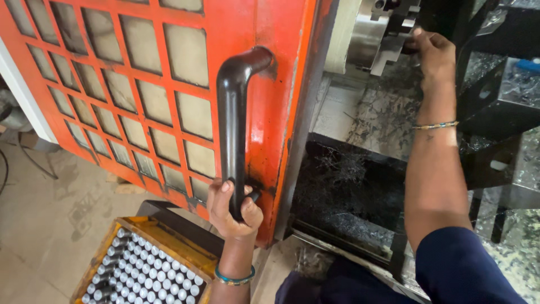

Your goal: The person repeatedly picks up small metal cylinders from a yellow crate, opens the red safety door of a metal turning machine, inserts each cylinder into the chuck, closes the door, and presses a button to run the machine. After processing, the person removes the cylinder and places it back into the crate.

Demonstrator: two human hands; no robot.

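Black and thick, the door handle [233,121] was gripped near its lower end by the curled fingers of the left hand [232,207], holding the orange mesh-windowed machine door [169,84]. The right hand [432,53] was closed at the steel chuck [374,34]; what it held could not be told. Probably the door was best kept steady until that arm was clear. Below, a yellow crate [145,264] of metal cylinders was seen.

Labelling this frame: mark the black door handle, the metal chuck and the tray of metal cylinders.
Black door handle [232,118]: head view, mid shaft.
Metal chuck [368,36]: head view, shiny side.
Tray of metal cylinders [169,243]: head view, yellow rim.
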